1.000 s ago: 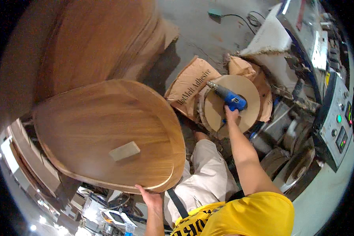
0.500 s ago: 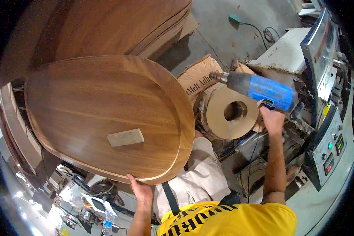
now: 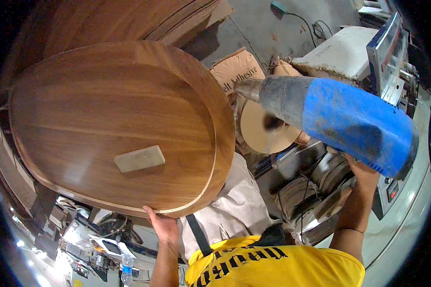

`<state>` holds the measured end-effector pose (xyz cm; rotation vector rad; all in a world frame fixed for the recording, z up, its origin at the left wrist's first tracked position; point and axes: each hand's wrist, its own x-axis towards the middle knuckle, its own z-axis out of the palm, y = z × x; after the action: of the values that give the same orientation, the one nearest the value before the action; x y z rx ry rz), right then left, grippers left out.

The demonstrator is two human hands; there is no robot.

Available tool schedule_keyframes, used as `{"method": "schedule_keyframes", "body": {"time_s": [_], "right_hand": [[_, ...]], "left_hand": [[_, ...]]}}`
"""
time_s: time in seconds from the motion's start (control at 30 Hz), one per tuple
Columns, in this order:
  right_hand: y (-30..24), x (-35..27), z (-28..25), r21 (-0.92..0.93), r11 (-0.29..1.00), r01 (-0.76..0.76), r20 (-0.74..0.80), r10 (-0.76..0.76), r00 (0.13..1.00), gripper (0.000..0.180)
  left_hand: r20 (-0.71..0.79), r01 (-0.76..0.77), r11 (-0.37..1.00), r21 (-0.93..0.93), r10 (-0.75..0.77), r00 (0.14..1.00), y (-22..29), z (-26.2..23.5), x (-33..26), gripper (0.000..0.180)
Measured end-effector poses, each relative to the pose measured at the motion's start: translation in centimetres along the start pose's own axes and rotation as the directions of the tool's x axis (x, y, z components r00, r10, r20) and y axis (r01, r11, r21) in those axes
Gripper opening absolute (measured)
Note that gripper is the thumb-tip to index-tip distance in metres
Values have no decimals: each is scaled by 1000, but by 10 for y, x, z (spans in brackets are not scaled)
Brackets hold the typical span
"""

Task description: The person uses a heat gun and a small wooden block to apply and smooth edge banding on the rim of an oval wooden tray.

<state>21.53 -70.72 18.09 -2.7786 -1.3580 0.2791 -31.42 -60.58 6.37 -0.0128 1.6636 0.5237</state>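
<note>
A large oval wooden panel (image 3: 115,105) with a brown grain and a pale strip along its near edge fills the left and middle. My left hand (image 3: 164,230) grips its near edge, thumb against the rim and the other fingers hidden beneath. A small pale wooden block (image 3: 140,159) lies on its surface. On the right, my right hand (image 3: 364,173) is wrapped around the handle of a blue heat gun (image 3: 354,119), which is raised high. Its metal nozzle points left at the panel's right rim; I cannot tell how wide the gap is.
Behind the heat gun lie a roll of tan edge banding (image 3: 258,129) and a brown paper sack (image 3: 237,69). Stacked wooden panels (image 3: 105,24) stand at the far left. A machine with a control box (image 3: 387,191) borders the right side. A cord (image 3: 304,196) hangs below the gun.
The heat gun has risen much nearer to me and now looks larger, its nozzle closer in the picture to the panel's rim. My left hand keeps its hold; the view has shifted slightly.
</note>
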Motion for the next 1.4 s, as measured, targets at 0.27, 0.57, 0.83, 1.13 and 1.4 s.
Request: {"method": "schedule_keyframes", "body": {"time_s": [0.27, 0.57, 0.83, 1.13, 1.4], "right_hand": [[-29, 13, -14, 104, 994, -14, -36, 18, 999, 49], [-56, 32, -24, 174, 985, 10, -47, -1, 999, 49], [-76, 49, -30, 224, 974, 26, -46, -16, 999, 49], [-98, 69, -33, 270, 962, 52, -42, -42, 998, 49], [-115, 85, -33, 320, 945, 61, -32, -54, 998, 49]], "left_hand": [[8, 41, 996, -78, -40, 999, -1, -6, 7, 83], [-6, -4, 995, -98, 3, 1000, -4, -13, 8, 77], [-10, 59, 989, -136, -61, 998, -4, -11, 7, 81], [-67, 31, 987, -157, -42, 997, -13, -30, 17, 79], [-114, 86, 993, -86, -95, 989, -8, -15, 9, 88]]}}
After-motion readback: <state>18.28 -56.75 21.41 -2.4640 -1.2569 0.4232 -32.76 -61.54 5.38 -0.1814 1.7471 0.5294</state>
